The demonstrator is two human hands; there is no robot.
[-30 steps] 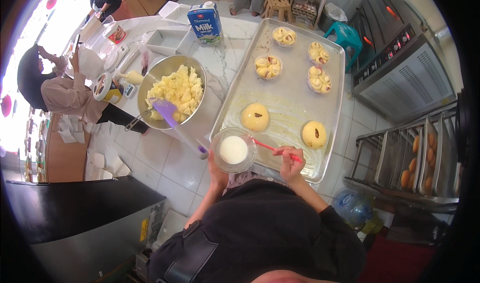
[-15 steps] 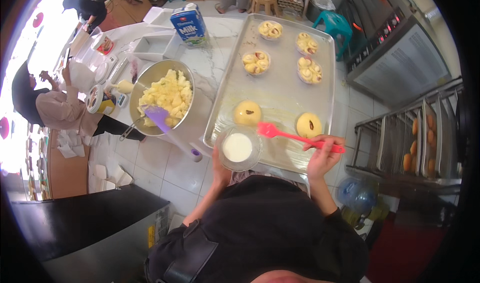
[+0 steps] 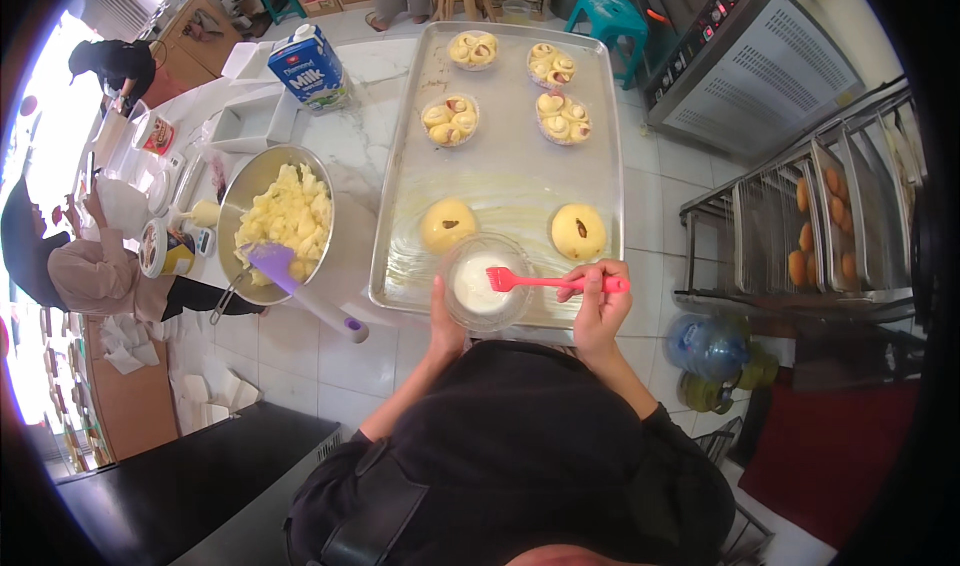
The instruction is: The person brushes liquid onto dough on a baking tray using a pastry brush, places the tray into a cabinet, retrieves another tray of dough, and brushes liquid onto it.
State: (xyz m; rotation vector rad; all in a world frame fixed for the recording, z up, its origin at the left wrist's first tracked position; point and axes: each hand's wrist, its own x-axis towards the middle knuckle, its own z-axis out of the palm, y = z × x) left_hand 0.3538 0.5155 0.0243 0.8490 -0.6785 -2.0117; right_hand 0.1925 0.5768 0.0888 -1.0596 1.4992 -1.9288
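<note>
My left hand (image 3: 445,324) holds a small clear bowl (image 3: 487,284) of white liquid at the near edge of a big metal baking tray (image 3: 500,181). My right hand (image 3: 598,309) grips a red silicone pastry brush (image 3: 548,282) by its handle, and the bristles dip into the bowl. Two round yellow dough buns (image 3: 448,226) (image 3: 578,231) lie just beyond the bowl. Several flower-shaped buns (image 3: 450,121) sit at the tray's far end.
A steel bowl of yellow dough (image 3: 277,221) with a purple spatula (image 3: 300,284) stands left of the tray. A milk carton (image 3: 310,66) is behind it. Other people (image 3: 90,276) work at far left. An oven (image 3: 760,66) and a bread rack (image 3: 820,221) stand right.
The red brush has swung back from over the right bun and its bristles now rest in the bowl. My right hand has moved left toward the bowl.
</note>
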